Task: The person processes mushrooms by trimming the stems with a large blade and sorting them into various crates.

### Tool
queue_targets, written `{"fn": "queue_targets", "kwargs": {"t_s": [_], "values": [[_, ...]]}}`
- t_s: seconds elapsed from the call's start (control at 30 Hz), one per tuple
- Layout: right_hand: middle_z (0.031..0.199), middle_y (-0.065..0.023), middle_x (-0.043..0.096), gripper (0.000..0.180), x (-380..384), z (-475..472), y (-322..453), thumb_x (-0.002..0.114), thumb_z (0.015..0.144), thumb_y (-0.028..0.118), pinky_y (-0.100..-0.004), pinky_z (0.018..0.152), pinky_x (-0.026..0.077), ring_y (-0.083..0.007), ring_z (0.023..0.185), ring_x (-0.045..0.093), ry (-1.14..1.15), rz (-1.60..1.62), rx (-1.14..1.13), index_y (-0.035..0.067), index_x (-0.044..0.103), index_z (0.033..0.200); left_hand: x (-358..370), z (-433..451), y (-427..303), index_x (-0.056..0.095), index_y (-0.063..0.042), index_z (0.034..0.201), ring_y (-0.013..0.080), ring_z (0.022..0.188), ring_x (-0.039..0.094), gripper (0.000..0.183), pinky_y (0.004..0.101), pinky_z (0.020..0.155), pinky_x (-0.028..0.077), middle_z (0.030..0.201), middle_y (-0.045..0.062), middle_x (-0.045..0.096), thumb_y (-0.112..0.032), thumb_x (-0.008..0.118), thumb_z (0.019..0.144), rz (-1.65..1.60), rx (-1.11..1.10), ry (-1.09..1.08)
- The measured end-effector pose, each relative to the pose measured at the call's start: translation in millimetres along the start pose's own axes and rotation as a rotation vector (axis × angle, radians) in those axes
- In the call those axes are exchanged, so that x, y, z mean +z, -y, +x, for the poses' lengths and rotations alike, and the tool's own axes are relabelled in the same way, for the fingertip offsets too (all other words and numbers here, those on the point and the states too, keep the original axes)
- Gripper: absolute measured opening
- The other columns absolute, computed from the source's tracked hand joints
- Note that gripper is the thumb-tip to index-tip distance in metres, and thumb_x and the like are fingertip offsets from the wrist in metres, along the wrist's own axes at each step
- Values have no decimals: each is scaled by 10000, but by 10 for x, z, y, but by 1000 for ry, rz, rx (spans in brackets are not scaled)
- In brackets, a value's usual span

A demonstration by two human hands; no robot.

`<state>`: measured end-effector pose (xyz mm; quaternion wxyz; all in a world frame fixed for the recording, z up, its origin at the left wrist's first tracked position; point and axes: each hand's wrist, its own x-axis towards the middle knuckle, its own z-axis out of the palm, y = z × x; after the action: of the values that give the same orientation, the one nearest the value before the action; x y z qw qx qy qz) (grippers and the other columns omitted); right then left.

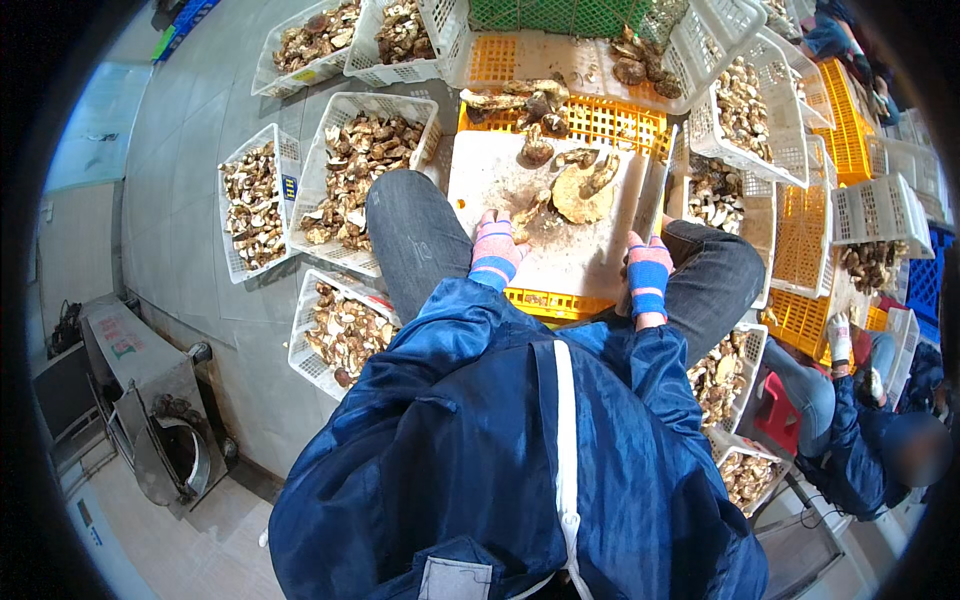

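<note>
My left hand [497, 244], in a pink and blue striped fingerless glove, rests at the left part of a dirty white cutting board [480, 169], its fingertips against a slender mushroom [534, 210]. In my right hand [648, 264], gloved alike, is what looks like the handle of a large cleaver [654, 187]; its blade stands upright along the board's right side. Between the hands and a bit beyond lies a broad mushroom cap [581, 193] with its gills up. A small brown mushroom [536, 148] and others lie near the board's far edge.
The board sits on a yellow plastic crate [555, 301]. White baskets of mushrooms stand left [289, 180], lower left [300, 352] and right [799, 161]. More mushrooms [645, 67] lie on a tray beyond, before a green crate [555, 15]. A co-worker [847, 427] sits at the right.
</note>
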<state>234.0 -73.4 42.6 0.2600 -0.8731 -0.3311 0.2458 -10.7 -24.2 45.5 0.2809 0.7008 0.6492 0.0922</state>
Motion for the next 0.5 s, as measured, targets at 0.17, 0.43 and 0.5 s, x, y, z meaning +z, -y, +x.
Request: {"fn": "queue_targets", "kwargs": {"t_s": [0.17, 0.43, 0.5], "values": [[477, -72, 463, 204, 149, 209, -416, 569, 759, 222, -339, 288, 371, -212, 320, 450, 64, 279, 109, 37, 488, 789, -17, 61, -132, 461, -33, 1099, 354, 1052, 406, 601, 371, 892, 351, 1157, 208, 386, -235, 704, 588, 0, 41, 73], [447, -55, 397, 147, -145, -68, 203, 552, 744, 154, -333, 258, 344, -200, 275, 386, 202, 575, 367, 44, 454, 757, -133, 152, -8, 513, -33, 1047, 316, 951, 505, 513, 363, 809, 416, 1049, 180, 511, -297, 681, 642, 89, 56, 146], [448, -51, 398, 153, -151, -68, 222, 557, 742, 161, -332, 258, 347, -197, 280, 391, 226, 597, 392, 50, 454, 768, -185, 159, 60, 514, -24, 1053, 289, 932, 524, 496, 336, 784, 429, 1020, 164, 533, -283, 672, 660, -177, -39, 237]]}}
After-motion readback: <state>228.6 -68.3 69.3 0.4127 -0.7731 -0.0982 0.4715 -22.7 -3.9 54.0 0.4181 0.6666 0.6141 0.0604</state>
